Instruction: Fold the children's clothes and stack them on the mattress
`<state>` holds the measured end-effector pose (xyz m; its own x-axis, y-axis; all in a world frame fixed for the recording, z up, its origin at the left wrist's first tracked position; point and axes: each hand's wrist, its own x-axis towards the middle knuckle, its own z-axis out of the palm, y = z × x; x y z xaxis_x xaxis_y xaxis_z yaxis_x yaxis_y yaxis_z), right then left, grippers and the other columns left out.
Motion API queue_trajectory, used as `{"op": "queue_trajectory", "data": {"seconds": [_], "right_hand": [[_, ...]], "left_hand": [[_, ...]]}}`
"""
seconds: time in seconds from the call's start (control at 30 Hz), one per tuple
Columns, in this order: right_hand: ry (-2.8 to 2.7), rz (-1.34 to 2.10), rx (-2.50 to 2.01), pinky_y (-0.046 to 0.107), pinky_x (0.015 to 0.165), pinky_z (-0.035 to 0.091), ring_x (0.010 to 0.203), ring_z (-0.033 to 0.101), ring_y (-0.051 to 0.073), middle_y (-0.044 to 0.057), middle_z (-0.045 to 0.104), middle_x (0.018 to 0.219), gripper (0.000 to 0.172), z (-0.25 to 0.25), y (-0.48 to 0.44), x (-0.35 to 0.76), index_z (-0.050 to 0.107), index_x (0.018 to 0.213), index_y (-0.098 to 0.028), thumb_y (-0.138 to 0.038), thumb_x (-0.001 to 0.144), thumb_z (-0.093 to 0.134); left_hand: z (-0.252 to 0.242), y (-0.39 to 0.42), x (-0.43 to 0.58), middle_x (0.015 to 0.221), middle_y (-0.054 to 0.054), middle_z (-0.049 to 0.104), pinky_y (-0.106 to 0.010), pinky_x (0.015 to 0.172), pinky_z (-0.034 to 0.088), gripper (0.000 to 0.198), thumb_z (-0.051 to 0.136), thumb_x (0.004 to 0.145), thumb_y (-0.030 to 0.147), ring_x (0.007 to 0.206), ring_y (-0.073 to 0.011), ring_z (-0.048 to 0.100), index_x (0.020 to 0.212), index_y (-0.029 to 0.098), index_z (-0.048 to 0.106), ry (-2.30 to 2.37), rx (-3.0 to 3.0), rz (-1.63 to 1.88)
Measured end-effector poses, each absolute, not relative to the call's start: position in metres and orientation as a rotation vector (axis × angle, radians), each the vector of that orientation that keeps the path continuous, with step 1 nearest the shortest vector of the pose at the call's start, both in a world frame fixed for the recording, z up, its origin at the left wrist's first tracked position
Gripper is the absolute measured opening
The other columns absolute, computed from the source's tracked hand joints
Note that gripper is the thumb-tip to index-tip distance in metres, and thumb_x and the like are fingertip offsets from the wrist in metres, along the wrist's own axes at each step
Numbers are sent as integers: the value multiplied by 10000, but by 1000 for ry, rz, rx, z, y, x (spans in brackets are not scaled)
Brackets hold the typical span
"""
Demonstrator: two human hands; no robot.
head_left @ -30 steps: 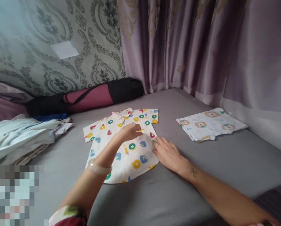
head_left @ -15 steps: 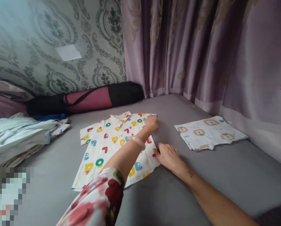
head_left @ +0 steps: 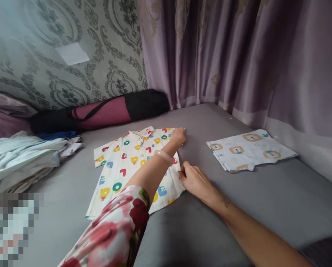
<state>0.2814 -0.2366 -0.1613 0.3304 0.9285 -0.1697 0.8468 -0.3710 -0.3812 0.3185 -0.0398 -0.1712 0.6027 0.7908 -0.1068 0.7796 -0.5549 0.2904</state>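
Observation:
A small cream collared shirt [head_left: 131, 170] with red, yellow, green and blue prints lies spread on the grey sheet, its collar pointing away from me. My left hand [head_left: 178, 136] reaches across it, a pale bangle on the wrist, and is closed on the right-hand sleeve. Lower down, my right hand [head_left: 195, 180] pinches the shirt's right side edge between thumb and finger. My left forearm, in a floral sleeve, hides part of the shirt's front. The fingertips of the left hand are mostly hidden.
A folded white garment with orange prints [head_left: 252, 150] lies to the right. Piled clothes [head_left: 21, 155] sit at the left. A long black and maroon bag [head_left: 104, 111] rests against the patterned wall, beside purple curtains [head_left: 210, 55].
My left hand has closed more tightly on the sleeve. My right fingers have drawn together at the shirt's side edge, which has shifted slightly inward. The view has tilted a little.

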Motion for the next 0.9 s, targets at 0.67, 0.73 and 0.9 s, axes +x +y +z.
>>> {"op": "queue_trajectory", "data": {"seconds": [0.67,0.73,0.9], "right_hand": [[-1711,599,-2094,290,743,423,973,665,247,99,698,1059,559,-164,-247,272,290,1431,-187,-205,897,454],[-1721,594,-2083,290,734,433,957,671,245,93,701,1051,545,-165,-247,269,299,1431,-195,-216,907,445],[-1771,491,-1981,305,794,463,1019,658,234,115,652,1216,532,-168,-249,257,303,1440,-188,-191,919,409]], "left_hand": [[-159,24,256,511,-23,572,-283,612,562,64,623,762,191,561,-163,639,750,131,608,1277,1495,595],[-157,26,243,542,-23,581,-285,618,564,57,628,755,183,567,-157,635,757,135,597,1269,1415,648],[-158,30,210,619,-24,576,-309,620,571,66,614,739,183,573,-148,619,766,143,569,1298,1279,761]]}}
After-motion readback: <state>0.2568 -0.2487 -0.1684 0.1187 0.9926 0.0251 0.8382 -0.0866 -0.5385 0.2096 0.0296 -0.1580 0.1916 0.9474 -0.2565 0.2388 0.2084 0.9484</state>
